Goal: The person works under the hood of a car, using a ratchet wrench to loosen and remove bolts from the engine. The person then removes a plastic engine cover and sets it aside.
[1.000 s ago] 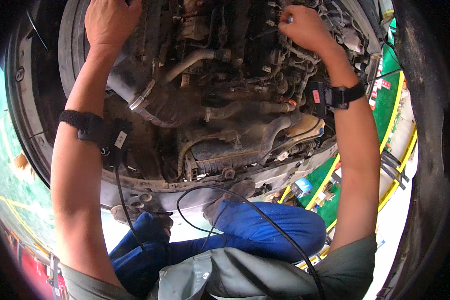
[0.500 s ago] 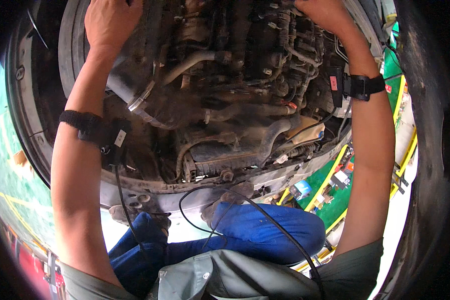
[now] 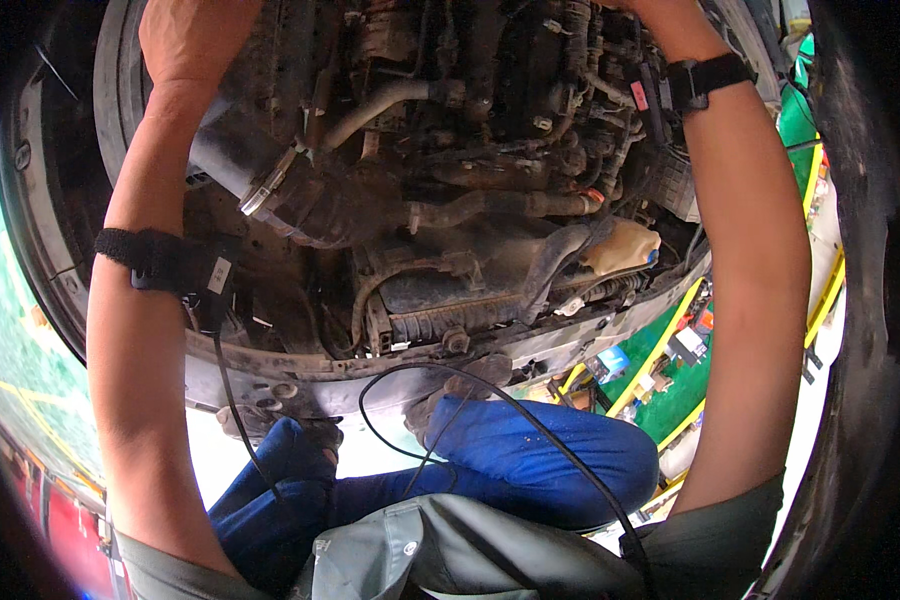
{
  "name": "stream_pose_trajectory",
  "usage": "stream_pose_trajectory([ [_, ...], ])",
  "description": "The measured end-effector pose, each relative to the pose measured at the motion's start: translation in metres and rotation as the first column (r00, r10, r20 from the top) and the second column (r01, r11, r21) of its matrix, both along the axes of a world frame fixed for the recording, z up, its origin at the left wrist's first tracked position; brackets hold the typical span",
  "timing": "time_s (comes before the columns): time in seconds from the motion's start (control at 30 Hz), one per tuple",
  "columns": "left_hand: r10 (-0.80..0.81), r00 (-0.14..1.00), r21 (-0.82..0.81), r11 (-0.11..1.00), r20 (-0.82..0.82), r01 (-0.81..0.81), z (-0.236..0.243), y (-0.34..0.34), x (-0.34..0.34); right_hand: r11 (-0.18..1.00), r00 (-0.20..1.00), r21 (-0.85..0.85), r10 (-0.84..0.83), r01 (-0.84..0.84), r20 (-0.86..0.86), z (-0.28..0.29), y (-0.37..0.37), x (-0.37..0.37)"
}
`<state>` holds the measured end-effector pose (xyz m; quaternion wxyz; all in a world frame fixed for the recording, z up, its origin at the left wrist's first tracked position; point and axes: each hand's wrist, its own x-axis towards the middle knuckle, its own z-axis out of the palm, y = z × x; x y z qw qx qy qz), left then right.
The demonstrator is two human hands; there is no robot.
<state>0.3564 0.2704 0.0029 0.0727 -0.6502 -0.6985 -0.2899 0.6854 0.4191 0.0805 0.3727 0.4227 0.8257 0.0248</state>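
Both my arms reach forward over a dusty vehicle engine (image 3: 490,130). My left hand (image 3: 195,45) is at the top left, above a wide dark air pipe (image 3: 235,150) with a shiny metal clamp (image 3: 268,185). Its fingers run past the top edge, so what they hold or touch is hidden. My right hand (image 3: 655,12) shows only in part at the top, above several hoses and wires at the engine's far right. Its fingers are cut off too. A black strap with a small device sits on each forearm.
Nearer to me lie a radiator (image 3: 440,325), a curved black hose (image 3: 550,265) and a pale plastic tank (image 3: 625,248). The vehicle's front panel (image 3: 370,375) borders the bay. A black cable (image 3: 530,425) loops over my blue-trousered legs. Yellow rails (image 3: 655,350) and boxes stand beyond, lower right.
The view has shifted slightly. My right hand has moved further up and left, and less of it shows. My left hand also appears a little further left.
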Motion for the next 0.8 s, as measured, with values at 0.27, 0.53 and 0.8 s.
stream_pose_trajectory([
  [0.27, -0.038, 0.999, 0.047, 0.998, 0.001, 0.038, -0.001, 0.002, -0.003, 0.99, 0.988, -0.029, -0.137, 0.135, -0.073, -0.085, 0.005, 0.046],
  [0.53, 0.002, 0.999, -0.044, 0.999, 0.032, 0.0, 0.007, 0.001, 0.002, 0.984, 0.954, -0.017, -0.175, 0.176, -0.243, -0.05, -0.022, 0.046],
  [0.8, 0.066, 0.997, -0.115, 0.992, 0.043, -0.06, -0.011, 0.004, -0.009, 0.735, 0.723, -0.068, -0.676, 0.675, -0.143, 0.024, -0.064, 0.086],
])
